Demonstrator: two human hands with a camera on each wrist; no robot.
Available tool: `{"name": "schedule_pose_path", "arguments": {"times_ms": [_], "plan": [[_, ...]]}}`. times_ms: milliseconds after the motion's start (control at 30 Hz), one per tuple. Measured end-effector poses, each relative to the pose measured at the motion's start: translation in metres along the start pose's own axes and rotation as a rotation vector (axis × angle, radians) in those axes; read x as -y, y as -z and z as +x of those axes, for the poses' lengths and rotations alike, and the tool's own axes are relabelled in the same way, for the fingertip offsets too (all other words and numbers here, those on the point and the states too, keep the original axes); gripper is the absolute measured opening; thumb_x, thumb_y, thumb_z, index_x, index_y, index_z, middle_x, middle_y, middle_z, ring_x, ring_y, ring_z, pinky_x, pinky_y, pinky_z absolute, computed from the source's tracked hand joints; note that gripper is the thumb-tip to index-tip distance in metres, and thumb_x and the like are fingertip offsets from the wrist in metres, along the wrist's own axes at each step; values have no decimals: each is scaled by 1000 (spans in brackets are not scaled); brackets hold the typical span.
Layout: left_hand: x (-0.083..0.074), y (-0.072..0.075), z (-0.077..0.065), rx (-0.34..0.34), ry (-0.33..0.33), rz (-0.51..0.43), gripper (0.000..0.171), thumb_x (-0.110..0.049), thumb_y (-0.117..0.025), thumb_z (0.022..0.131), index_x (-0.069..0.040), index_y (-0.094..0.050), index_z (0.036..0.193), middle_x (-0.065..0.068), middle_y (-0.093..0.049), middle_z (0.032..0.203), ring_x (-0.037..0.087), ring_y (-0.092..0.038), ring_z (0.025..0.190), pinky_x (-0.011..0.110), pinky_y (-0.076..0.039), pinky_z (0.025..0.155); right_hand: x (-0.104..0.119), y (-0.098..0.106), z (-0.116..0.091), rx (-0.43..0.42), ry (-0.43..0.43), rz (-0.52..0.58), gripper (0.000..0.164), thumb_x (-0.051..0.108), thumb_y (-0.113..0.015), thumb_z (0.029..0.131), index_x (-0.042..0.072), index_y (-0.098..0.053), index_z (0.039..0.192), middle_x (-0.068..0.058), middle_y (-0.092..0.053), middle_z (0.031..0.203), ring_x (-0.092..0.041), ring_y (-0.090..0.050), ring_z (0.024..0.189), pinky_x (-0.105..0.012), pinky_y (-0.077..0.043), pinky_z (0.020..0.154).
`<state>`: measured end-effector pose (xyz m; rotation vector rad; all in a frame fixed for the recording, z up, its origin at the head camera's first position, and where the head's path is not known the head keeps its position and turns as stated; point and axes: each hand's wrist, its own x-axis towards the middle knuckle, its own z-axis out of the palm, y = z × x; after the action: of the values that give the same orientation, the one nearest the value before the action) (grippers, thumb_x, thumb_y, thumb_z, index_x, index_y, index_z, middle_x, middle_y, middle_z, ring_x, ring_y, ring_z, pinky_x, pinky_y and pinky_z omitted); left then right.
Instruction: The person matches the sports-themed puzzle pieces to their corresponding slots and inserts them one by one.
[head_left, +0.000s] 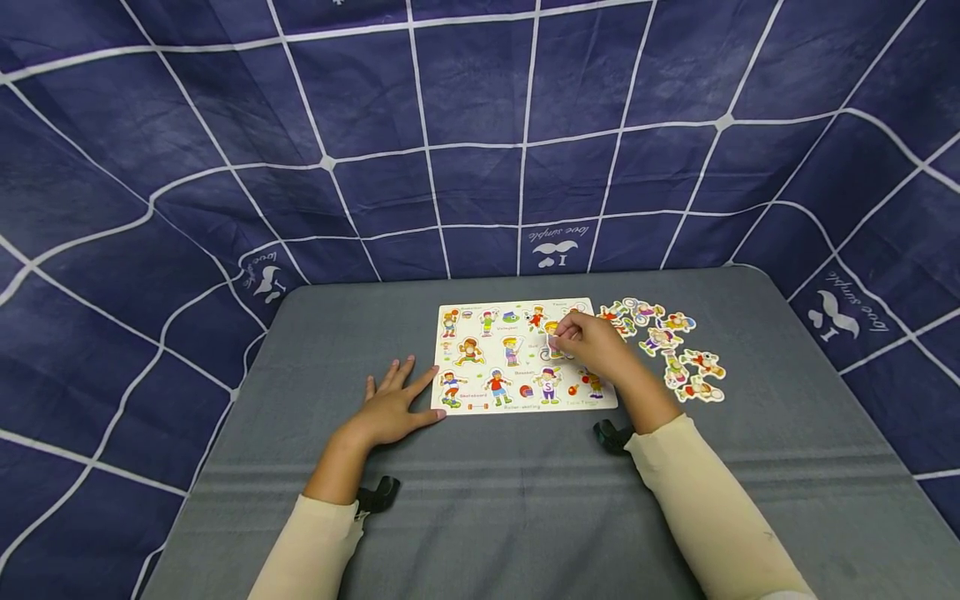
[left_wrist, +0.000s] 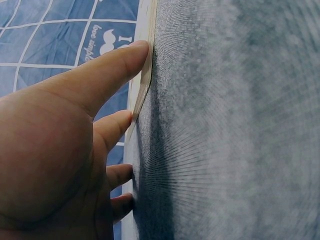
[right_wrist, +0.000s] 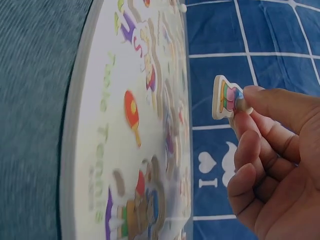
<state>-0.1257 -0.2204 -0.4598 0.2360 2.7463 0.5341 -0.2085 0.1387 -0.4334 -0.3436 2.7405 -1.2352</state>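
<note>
Puzzle board [head_left: 492, 350] laid on table [head_left: 510, 517], near middle of far edge. Small figure piece [right_wrist: 226, 100] pinched between thumb and fingers of right hand [head_left: 592, 342], held above board's right half. Fingers of left hand [head_left: 390, 412] spread wide; board's left edge touched by thumb and forefinger. Loose pieces [head_left: 662, 340] strewn beside board, towards table's far right corner.
</note>
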Motion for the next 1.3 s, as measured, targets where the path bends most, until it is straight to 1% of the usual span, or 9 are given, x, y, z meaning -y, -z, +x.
{"name": "schedule_pose_path", "arguments": {"times_ms": [300, 433, 667, 900, 1133, 1300], "plan": [[1, -1, 1, 4, 4, 4, 84, -67, -61, 91, -36, -25, 161, 14, -5, 172, 40, 3, 159, 74, 5, 119, 15, -12, 9, -1, -3, -53, 18, 27, -74, 92, 12, -67, 97, -4, -67, 87, -16, -57, 75, -29, -44, 69], [2, 0, 1, 6, 6, 0, 85, -68, -61, 91, -36, -25, 161, 13, -4, 172, 40, 4, 159, 74, 5, 119, 21, -19, 14, 13, -2, -58, 17, 26, -74, 92, 11, -67, 97, -3, -66, 87, -15, -57, 75, -28, -44, 70], [2, -1, 1, 4, 2, -7, 84, -67, -61, 91, -37, -26, 161, 13, -4, 172, 39, 4, 159, 74, 5, 119, 29, -34, 20, 43, -14, -29, 16, 26, -74, 93, 12, -66, 96, -2, -63, 86, -16, -55, 74, -29, -45, 70], [1, 0, 1, 3, -5, -3, 84, -67, -61, 91, -36, -26, 161, 13, -5, 172, 40, 3, 159, 74, 4, 119, 30, -47, 26, 62, -17, -47, 16, 28, -74, 93, 14, -66, 94, -2, -63, 87, -16, -54, 69, -29, -46, 62], [0, 1, 0, -1, -10, -7, 83, -66, -61, 91, -36, -27, 161, 13, -6, 172, 40, 2, 159, 74, 4, 119, 31, -57, 31, 67, 1, -118, 15, 26, -72, 93, 14, -65, 89, -2, -63, 82, -16, -55, 73, -28, -43, 69], [0, 1, 0, -7, -12, -14, 83, -65, -62, 91, -34, -28, 160, 14, -7, 172, 40, 1, 159, 74, 3, 119, 31, -62, 33, 76, -9, -143, 15, 25, -73, 92, 13, -64, 89, -2, -63, 81, -16, -55, 71, -27, -43, 67]]}}
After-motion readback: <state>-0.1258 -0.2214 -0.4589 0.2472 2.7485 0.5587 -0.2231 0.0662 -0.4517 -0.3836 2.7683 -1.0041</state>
